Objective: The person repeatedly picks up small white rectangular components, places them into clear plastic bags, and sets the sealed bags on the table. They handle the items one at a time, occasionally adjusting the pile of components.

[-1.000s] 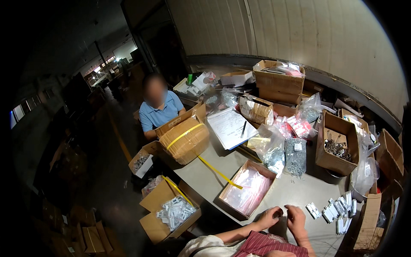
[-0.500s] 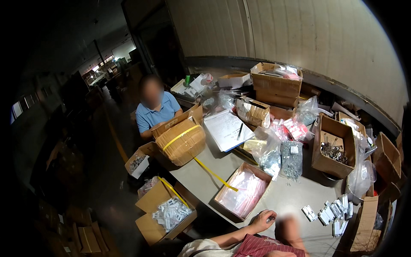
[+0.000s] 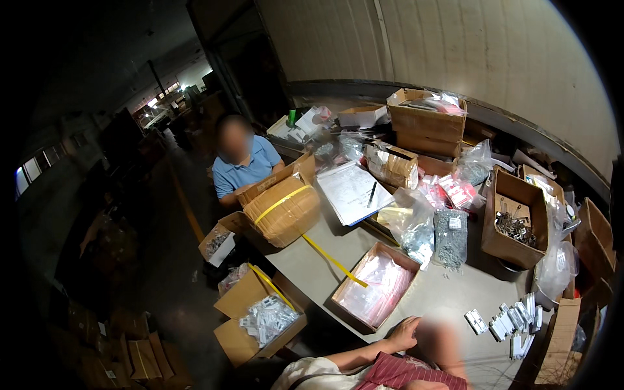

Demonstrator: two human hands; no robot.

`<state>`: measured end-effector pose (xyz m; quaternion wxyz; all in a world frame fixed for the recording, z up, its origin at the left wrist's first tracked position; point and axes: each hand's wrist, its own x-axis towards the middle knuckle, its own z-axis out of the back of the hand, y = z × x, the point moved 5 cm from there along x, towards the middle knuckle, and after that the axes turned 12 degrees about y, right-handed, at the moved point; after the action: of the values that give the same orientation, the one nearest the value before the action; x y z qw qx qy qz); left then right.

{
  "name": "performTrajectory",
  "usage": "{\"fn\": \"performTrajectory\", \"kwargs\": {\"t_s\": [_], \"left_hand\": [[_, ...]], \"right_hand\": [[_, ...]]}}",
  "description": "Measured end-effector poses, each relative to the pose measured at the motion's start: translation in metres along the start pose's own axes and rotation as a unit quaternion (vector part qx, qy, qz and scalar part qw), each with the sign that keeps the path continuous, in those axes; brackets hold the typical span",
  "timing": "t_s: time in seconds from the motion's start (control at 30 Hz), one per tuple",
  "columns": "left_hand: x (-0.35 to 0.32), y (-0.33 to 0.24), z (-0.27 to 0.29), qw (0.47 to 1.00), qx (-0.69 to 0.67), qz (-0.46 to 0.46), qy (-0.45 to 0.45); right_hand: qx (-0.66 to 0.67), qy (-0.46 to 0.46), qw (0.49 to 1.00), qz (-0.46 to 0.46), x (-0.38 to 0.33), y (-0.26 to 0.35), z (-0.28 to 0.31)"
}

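Item: shallow carton of clear poly bags (image 3: 375,292), sitting on grey table (image 3: 448,296), centre-front.
L hand (image 3: 404,333) resting at carton's near corner, fingers curled, nothing visibly held.
R hand (image 3: 437,343) motion-blurred just right of L; grip can't tell.
Small white boxes (image 3: 510,320) lying right of carton.
Risk: carton lying near table edge w/ loose yellow strap (image 3: 333,261); knock could be tipping it over.

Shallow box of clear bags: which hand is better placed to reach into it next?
Probably the left. The left hand lies right beside the near corner of the shallow box; the right hand, blurred, sits farther toward the white packets.
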<state>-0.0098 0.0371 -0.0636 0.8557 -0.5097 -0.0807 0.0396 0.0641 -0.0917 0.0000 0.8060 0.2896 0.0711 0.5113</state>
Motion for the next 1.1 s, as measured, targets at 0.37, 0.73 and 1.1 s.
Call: {"fn": "performTrajectory", "kwargs": {"t_s": [0.37, 0.73, 1.1], "left_hand": [[0.000, -0.006, 0.015, 0.998, -0.033, -0.025, -0.057], [-0.004, -0.007, 0.022, 0.997, -0.015, -0.026, -0.069], [-0.004, -0.014, 0.028, 0.995, -0.010, -0.042, -0.086]], "right_hand": [[-0.062, -0.066, 0.993, -0.073, -0.003, -0.037, 0.041], [-0.240, 0.019, 0.954, -0.179, -0.054, -0.084, -0.047], [-0.153, -0.006, 0.983, -0.105, -0.031, -0.035, -0.013]]}}
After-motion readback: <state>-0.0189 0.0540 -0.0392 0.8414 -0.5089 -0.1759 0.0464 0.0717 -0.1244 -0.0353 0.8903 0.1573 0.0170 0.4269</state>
